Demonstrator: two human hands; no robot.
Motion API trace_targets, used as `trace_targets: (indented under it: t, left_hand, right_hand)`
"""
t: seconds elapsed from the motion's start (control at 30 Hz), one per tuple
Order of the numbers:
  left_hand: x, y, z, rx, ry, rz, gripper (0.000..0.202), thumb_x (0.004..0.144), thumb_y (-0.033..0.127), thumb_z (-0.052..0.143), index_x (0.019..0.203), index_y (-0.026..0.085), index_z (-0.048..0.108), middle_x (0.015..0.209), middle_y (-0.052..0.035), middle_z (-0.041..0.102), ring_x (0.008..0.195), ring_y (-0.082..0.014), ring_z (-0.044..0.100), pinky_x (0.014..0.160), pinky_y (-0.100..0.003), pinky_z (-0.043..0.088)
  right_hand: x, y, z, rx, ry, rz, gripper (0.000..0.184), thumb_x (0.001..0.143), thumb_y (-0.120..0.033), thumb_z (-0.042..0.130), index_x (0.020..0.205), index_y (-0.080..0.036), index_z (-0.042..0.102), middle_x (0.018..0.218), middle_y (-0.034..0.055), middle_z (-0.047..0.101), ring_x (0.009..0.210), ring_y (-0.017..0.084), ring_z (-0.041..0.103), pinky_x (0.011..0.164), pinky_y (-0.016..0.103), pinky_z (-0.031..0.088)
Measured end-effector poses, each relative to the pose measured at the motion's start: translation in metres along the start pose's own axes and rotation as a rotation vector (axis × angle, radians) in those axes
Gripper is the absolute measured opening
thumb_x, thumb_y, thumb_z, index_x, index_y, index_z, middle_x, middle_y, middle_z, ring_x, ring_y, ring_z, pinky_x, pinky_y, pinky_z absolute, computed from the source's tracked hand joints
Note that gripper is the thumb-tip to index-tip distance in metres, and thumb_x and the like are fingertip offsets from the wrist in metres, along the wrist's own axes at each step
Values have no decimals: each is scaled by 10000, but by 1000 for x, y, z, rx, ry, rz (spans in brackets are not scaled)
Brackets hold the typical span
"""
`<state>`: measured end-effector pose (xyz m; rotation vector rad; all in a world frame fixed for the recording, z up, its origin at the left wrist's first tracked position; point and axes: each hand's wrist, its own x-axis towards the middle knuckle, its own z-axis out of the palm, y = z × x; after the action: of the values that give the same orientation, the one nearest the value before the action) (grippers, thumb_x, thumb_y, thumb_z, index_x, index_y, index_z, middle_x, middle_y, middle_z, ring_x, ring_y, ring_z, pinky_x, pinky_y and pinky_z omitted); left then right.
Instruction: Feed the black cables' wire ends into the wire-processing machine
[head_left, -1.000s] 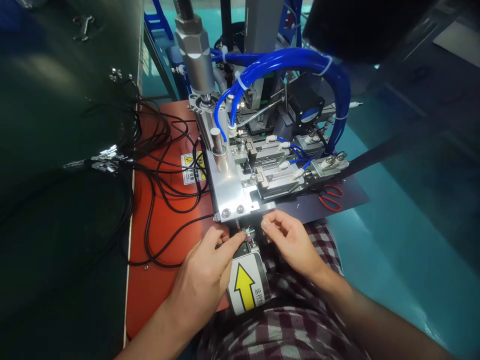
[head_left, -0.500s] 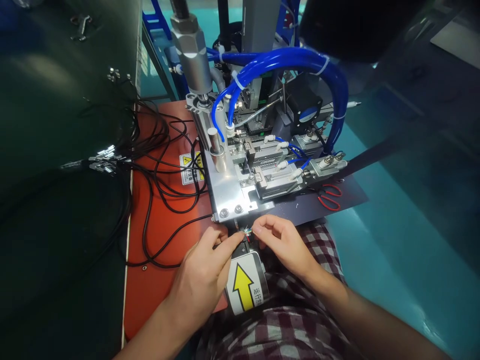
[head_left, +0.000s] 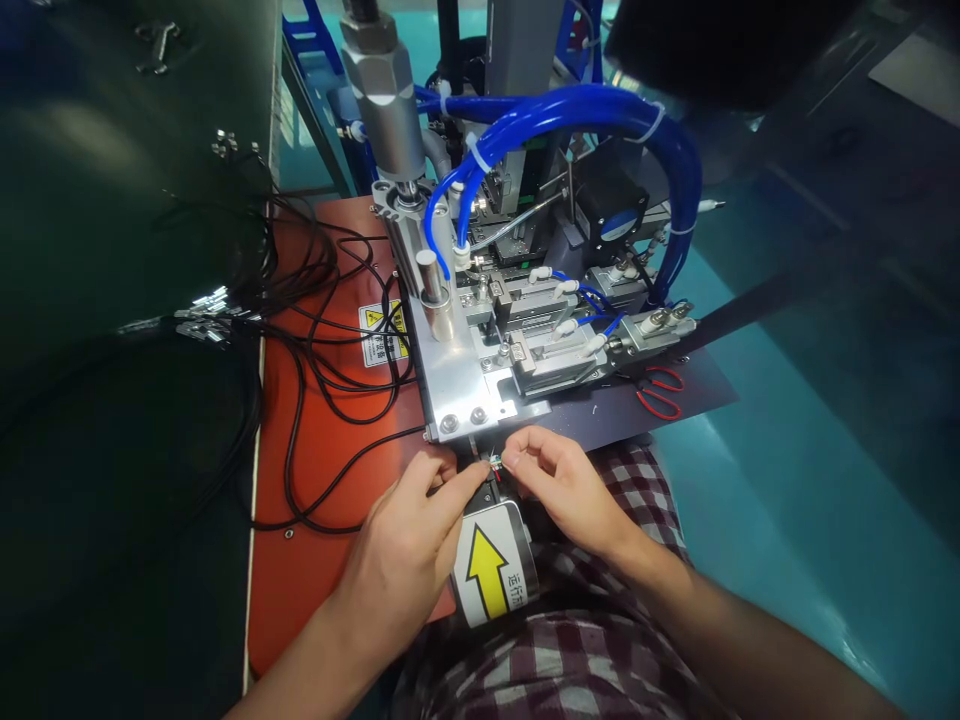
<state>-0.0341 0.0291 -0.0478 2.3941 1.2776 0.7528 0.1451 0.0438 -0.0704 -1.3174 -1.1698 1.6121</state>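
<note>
Between my two hands, thin coloured wires (head_left: pixel 495 463) fan out at the end of a cable, just in front of the machine's metal plate (head_left: pixel 457 395). My left hand (head_left: pixel 420 510) is closed, thumb and forefinger pinching the cable at the base of these wires. From the right, my right hand (head_left: pixel 551 480) pinches at the wire tips with thumb and forefinger; which strands it grips is too small to tell. A dark guide track (head_left: pixel 489 492) lies right under the fingertips. Below it, a white label with a yellow arrow (head_left: pixel 487 575) faces up.
Black cables (head_left: pixel 315 370) lie looped over the orange board (head_left: pixel 292 590), their metal connectors (head_left: pixel 210 315) bunched on the dark green table (head_left: pixel 112 480). Blue air hoses (head_left: pixel 585 108) arch over the machine's cylinders (head_left: pixel 559 360). Red-handled scissors (head_left: pixel 660 393) lie at the right; a wrench (head_left: pixel 159 48) lies far left.
My right fingertips have shifted very slightly left against the wires, which lie a little differently. The left hand keeps its pinch in the same place.
</note>
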Motion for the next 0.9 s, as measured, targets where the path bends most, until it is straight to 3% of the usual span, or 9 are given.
trace_targets:
  t: [0.37,0.7,0.9]
  left_hand:
    - [-1,0,0,11,-18,-8,309,878,62,439,1103,120,644,857,-58,512,739,-141,577,621,-223,500]
    - [0,0,-1,66,-57,27,336,861,35,438,1126,86,638,849,-82,515,721,-178,564,578,-263,498]
    - [-1,0,-1,68,-57,24,325,866,40,436,1119,96,633,848,-78,512,721,-174,554,590,-266,501]
  right_hand:
    - [-2,-2,0,-50,5,6,201,856,-342,541,728,-195,493,581,-60,391,510,106,338,471,242,284]
    - [-7,-11,3,-472,122,-125,167,884,-238,498,723,-200,516,661,-21,508,600,133,453,550,252,358]
    - [-2,-9,-5,-193,-41,12,203,893,-321,496,730,-199,493,602,-56,420,537,114,397,501,240,334]
